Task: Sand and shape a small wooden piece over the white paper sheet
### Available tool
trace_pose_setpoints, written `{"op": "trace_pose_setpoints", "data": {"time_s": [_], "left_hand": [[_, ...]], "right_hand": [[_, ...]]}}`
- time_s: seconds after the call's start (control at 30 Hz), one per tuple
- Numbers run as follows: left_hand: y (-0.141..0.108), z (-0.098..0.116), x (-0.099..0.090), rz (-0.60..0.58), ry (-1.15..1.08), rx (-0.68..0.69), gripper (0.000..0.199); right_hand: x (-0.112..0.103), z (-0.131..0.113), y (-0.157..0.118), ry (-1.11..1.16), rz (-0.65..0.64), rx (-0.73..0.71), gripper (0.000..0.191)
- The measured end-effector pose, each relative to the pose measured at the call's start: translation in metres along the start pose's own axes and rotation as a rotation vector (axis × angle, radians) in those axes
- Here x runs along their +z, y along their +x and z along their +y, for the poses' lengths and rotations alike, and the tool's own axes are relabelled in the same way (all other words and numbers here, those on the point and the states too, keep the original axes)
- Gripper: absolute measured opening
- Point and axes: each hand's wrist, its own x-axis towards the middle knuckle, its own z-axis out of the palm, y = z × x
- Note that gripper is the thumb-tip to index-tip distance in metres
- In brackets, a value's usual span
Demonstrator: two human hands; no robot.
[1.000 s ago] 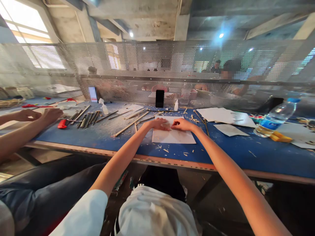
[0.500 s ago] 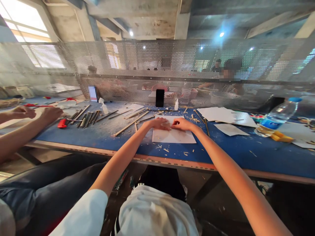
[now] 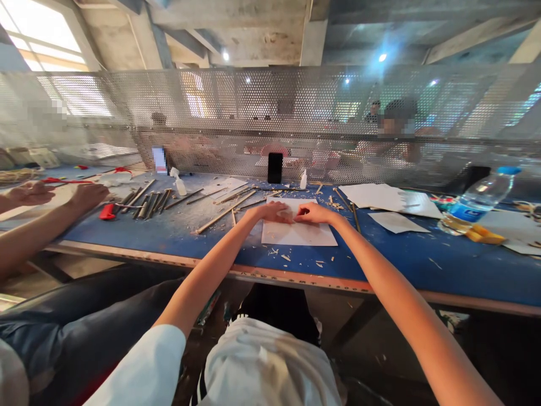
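A white sheet (image 3: 300, 235) lies on the blue tabletop in front of me. My left hand (image 3: 274, 212) rests nearly flat on its upper part, fingers stretched toward the right. Close beside it, my right hand (image 3: 313, 213) is closed in a pinch over the same sheet, its fingertips by the left fingers. What the pinch holds, if anything, is too small to make out. Something pale and translucent shows by the left fingertips. Wood shavings (image 3: 286, 257) lie scattered around the sheet.
Wooden sticks (image 3: 226, 212) and chisel-like tools (image 3: 154, 204) lie to the left. Behind stand a black phone (image 3: 275, 168) and a small white bottle (image 3: 303, 179). On the right are white papers (image 3: 380, 198), a water bottle (image 3: 475, 206) and a yellow block (image 3: 485, 234). A co-worker's hands (image 3: 87, 194) are at far left.
My hands keep almost the same place on the sheet. At far left, the co-worker's farther hand has shifted slightly left.
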Motion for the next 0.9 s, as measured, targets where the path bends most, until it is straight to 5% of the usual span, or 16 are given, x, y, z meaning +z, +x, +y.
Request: {"op": "trace_pose_setpoints", "data": {"time_s": [0.9], "left_hand": [[0.0049, -0.0037, 0.0020, 0.006, 0.057, 0.004, 0.087]], "right_hand": [[0.0009, 0.0045, 0.0019, 0.028, 0.059, -0.016, 0.032]]}}
